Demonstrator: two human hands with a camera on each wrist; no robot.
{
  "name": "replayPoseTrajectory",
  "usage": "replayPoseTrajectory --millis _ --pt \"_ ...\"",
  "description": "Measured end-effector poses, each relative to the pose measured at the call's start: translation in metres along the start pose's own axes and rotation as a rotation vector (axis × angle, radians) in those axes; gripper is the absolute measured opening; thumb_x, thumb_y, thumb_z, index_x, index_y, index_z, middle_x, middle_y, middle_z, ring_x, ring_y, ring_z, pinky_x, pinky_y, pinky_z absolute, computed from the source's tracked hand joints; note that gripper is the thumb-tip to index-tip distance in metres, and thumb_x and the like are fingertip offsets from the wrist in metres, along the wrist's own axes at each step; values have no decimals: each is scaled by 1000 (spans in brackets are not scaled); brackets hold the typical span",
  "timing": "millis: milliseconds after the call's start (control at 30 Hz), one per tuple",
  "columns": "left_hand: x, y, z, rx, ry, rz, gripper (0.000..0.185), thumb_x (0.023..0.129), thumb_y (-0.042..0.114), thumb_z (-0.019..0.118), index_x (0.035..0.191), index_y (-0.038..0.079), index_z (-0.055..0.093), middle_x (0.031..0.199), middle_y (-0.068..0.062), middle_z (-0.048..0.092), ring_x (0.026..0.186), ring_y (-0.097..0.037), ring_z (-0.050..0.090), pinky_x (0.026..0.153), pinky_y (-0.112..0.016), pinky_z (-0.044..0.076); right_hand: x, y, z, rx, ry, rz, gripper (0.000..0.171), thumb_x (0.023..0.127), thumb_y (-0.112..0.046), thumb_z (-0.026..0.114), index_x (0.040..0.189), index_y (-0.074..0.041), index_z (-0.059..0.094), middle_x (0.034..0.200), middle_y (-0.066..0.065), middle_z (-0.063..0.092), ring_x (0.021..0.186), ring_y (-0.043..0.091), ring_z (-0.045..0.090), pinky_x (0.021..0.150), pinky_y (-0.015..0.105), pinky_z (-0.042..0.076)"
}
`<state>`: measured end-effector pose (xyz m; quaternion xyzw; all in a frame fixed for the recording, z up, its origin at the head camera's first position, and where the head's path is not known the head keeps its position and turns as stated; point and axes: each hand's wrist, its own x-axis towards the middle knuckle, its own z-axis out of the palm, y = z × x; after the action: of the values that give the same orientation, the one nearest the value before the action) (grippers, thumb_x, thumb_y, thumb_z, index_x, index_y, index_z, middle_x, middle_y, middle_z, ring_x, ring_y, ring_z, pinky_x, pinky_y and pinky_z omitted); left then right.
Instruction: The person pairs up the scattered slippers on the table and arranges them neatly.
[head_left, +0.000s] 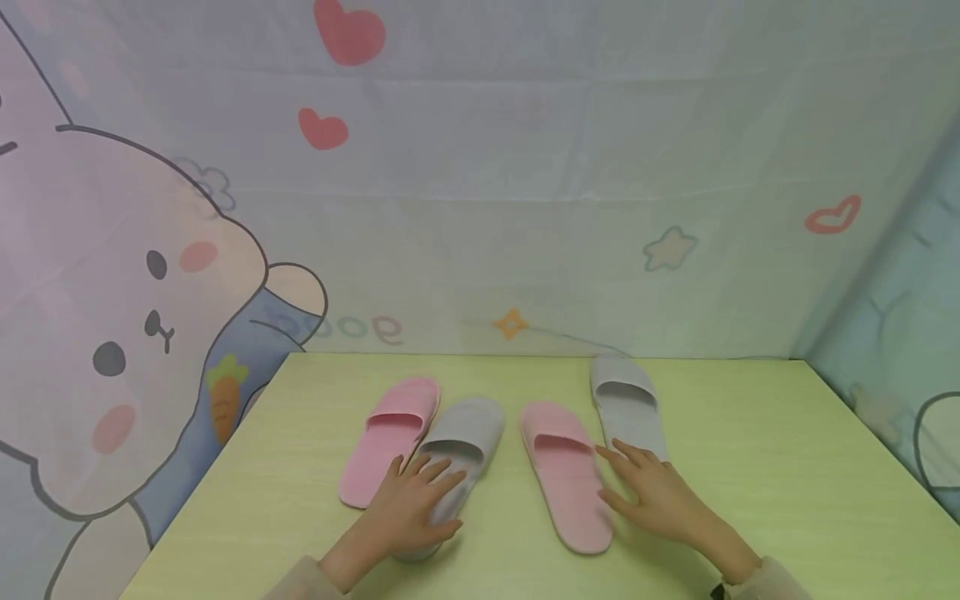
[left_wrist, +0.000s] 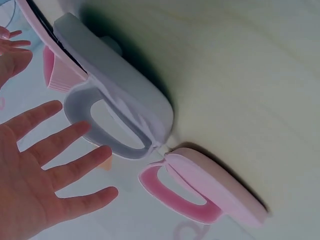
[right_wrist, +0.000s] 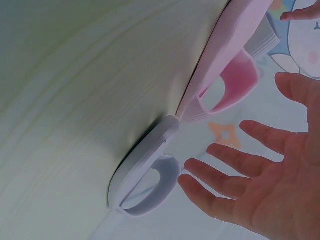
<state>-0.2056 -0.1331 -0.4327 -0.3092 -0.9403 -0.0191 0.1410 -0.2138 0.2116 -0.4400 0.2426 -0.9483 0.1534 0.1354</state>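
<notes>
Four open-toed slippers? Several slippers lie on the table. In the head view, a pink slipper [head_left: 365, 467] is at the left, with a grey slipper [head_left: 471, 419] beside it. My left hand [head_left: 411, 507] hovers over that grey slipper, fingers spread, hiding part of its sole. Right of the middle is a second pink slipper [head_left: 576, 496]; behind it and further right lies a second grey slipper [head_left: 628, 414]. My right hand [head_left: 660, 496] is held between these two, covering the grey one's near end. Both wrist views show straight, parted fingers holding nothing.
A pale green table [head_left: 757, 475] bears the slippers. Behind it hangs a light cloth backdrop [head_left: 480, 158] printed with hearts, a star and a cartoon animal. More printed cloth [head_left: 922, 333] closes off the right side.
</notes>
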Motion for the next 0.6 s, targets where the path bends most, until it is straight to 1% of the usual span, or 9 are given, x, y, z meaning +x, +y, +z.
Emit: replayPoseTrajectory --millis 133,267,600 --pt "-3 -2 0 10 -12 12 53 73 48 62 118 22 55 119 -6 58 110 -35 52 83 -59 38 -1 4 1 4 1 4 52 82 -34 61 126 -10 49 126 23 49 106 41 52 77 56 44" --pt "-7 -4 -1 -3 -24 9 52 73 47 62 118 21 55 118 -6 59 109 -35 52 83 -59 38 -1 8 0 3 -5 11 52 83 -35 60 126 -10 49 126 23 49 105 41 52 77 57 44" --pt "-21 -6 -6 2 -36 23 49 72 44 63 114 19 57 115 -7 60 105 -34 55 82 -59 39 0 16 -1 -33 -18 -4 49 82 -30 61 124 -10 51 123 24 51 100 43 54 72 55 46"
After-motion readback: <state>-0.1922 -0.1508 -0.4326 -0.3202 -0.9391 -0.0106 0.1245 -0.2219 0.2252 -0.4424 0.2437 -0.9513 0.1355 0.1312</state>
